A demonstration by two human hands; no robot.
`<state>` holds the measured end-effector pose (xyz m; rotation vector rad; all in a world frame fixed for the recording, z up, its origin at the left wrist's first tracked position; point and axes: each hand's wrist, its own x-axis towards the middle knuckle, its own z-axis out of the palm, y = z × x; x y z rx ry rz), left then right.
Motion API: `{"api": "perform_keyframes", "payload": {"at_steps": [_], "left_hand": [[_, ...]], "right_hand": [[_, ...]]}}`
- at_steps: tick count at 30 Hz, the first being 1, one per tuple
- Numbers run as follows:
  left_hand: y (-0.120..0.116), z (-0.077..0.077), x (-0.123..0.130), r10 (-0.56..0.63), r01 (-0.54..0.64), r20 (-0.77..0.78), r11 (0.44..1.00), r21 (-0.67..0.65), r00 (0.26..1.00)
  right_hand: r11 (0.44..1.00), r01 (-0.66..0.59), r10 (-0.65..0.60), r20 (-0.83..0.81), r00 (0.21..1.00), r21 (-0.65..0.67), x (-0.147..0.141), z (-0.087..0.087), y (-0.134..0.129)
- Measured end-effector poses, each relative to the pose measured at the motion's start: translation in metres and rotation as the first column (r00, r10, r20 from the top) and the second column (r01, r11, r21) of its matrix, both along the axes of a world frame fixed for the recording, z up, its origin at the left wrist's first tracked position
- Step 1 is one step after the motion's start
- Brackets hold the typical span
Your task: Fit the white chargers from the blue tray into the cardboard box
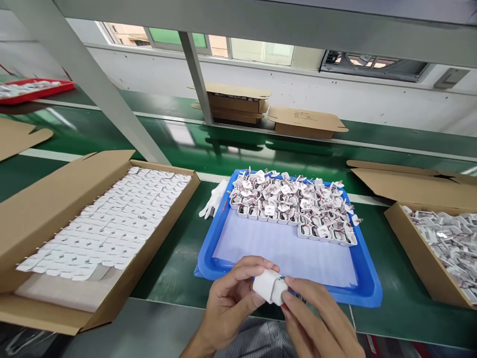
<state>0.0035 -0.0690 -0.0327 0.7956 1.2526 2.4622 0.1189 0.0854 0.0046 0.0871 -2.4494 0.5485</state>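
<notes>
Head view: L hand (233,301) cups housing (265,285), R hand (318,315) pinches cap (279,292) — ajar; L carton (156,243) nearly full (done, prob.); open units (285,204) pending.

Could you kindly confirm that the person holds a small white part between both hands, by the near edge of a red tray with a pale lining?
Not quite: in the head view the tray is blue, not red. The left hand and right hand hold a small white part by the tray's near edge, and the lining is pale.
</notes>
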Motion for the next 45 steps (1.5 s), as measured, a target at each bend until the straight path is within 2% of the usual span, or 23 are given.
{"api": "perform_keyframes", "payload": {"at_steps": [3,6,11,13,18,23,26,28,31,35,37,39,42,45], "left_hand": [[-0.005,-0.002,-0.001,0.016,-0.016,0.015,1.000,0.024,1.000],[-0.011,-0.003,-0.004,0.041,-0.043,0.035,0.998,0.042,0.999],[-0.022,-0.003,-0.007,0.073,-0.077,0.063,0.995,0.068,0.995],[-0.026,-0.004,-0.009,0.100,-0.104,0.069,0.993,0.061,0.993],[-0.032,-0.010,-0.014,0.179,-0.185,0.123,0.982,0.041,0.976],[-0.036,-0.013,-0.017,0.168,-0.192,0.243,0.978,0.079,0.955],[-0.037,-0.011,-0.019,0.174,-0.207,0.288,0.974,0.091,0.942],[-0.038,-0.010,-0.020,0.166,-0.200,0.288,0.975,0.094,0.943],[-0.040,-0.009,-0.021,0.167,-0.196,0.271,0.977,0.084,0.948],[-0.041,-0.006,-0.019,0.158,-0.189,0.301,0.979,0.077,0.941],[-0.040,-0.004,-0.017,0.157,-0.187,0.313,0.980,0.070,0.937],[-0.038,-0.002,-0.016,0.148,-0.175,0.311,0.983,0.060,0.939],[-0.034,-0.001,-0.013,0.123,-0.143,0.299,0.988,0.049,0.946],[-0.031,-0.003,-0.010,0.125,-0.126,0.252,0.992,-0.014,0.960]], "right_hand": [[0.996,-0.078,0.077,-0.020,0.997,-0.048,-0.012,0.001,0.000],[0.986,-0.165,0.163,-0.041,0.986,-0.037,-0.020,-0.001,-0.001],[0.996,-0.089,0.088,0.021,0.996,0.003,-0.026,-0.005,-0.015],[0.994,-0.101,0.102,0.029,0.994,-0.036,-0.033,-0.004,-0.022],[0.951,-0.262,0.269,0.021,0.963,-0.166,-0.058,0.000,-0.033],[0.948,-0.189,0.208,0.049,0.977,-0.254,-0.059,-0.004,-0.039],[0.965,-0.171,0.184,0.046,0.982,-0.196,-0.057,-0.004,-0.037],[0.969,-0.227,0.234,0.066,0.970,-0.096,-0.058,-0.004,-0.033],[0.938,-0.347,0.342,0.107,0.934,0.028,-0.061,-0.004,-0.026],[0.944,-0.329,0.329,0.116,0.937,-0.023,-0.059,-0.004,-0.019],[0.932,-0.362,0.363,0.103,0.926,-0.027,-0.056,-0.004,-0.015],[0.912,-0.410,0.409,0.041,0.911,0.015,-0.054,-0.006,-0.010],[0.917,-0.396,0.398,-0.090,0.913,0.045,-0.051,-0.008,-0.008],[0.934,-0.341,0.326,-0.132,0.936,-0.107,-0.052,-0.007,-0.016]]}}
